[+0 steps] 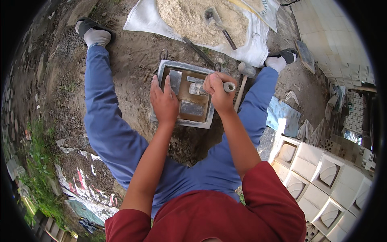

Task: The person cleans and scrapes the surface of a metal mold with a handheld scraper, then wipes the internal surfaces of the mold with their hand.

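Pressing flat and spread on the metal mould (183, 94), the left hand (164, 101) was kept steady while a pale cylindrical tool (229, 86), just beside it, was gripped by the right hand (217, 92).

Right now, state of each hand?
Left hand: open, flat on the metal mould.
Right hand: closed around a grey cylindrical handle.

My left hand (164, 101) lies flat on the mould tray (183, 93), which sits on the ground between my legs. My right hand (219, 90) grips a rammer handle (228, 86) over the tray. Beyond my fingers (156, 84) lies a sand heap (197, 18) with a trowel (217, 22) on it. A hammer (244, 78) lies just right of the fingers; cast blocks (322, 173) are stacked far right.
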Available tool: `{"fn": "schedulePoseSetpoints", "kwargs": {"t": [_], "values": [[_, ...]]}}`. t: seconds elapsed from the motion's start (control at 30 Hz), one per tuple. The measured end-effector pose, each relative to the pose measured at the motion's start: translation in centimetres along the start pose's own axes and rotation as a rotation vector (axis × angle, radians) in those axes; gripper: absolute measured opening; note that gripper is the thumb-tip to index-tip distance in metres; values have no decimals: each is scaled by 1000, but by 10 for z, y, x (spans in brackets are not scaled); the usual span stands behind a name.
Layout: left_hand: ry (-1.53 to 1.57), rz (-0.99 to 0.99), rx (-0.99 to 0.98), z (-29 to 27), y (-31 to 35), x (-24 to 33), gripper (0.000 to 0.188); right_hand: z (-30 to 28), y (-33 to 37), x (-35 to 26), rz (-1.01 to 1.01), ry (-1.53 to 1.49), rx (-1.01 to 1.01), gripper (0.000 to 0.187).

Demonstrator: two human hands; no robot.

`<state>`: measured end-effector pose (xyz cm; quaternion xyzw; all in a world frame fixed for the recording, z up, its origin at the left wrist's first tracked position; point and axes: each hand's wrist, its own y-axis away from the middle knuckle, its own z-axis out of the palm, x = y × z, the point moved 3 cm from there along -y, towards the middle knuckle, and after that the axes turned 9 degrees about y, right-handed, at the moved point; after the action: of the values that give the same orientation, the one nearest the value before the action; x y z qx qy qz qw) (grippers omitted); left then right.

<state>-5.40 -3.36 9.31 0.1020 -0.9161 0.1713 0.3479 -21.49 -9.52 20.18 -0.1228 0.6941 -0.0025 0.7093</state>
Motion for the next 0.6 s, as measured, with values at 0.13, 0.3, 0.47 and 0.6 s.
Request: {"fn": "schedulePoseSetpoints", "kwargs": {"t": [0.13,0.3,0.47,0.6], "values": [[-6,8,14,0,-1,-2,55,1,-10,1,64,64,-30,42],[-6,27,5,2,2,-1,55,-6,3,-4,-58,295,12,42],[-6,16,8,0,1,0,52,-22,3,-4,49,17,54,42],[-5,-15,-5,3,0,-1,55,-15,2,-2,41,165,-2,43]]}}
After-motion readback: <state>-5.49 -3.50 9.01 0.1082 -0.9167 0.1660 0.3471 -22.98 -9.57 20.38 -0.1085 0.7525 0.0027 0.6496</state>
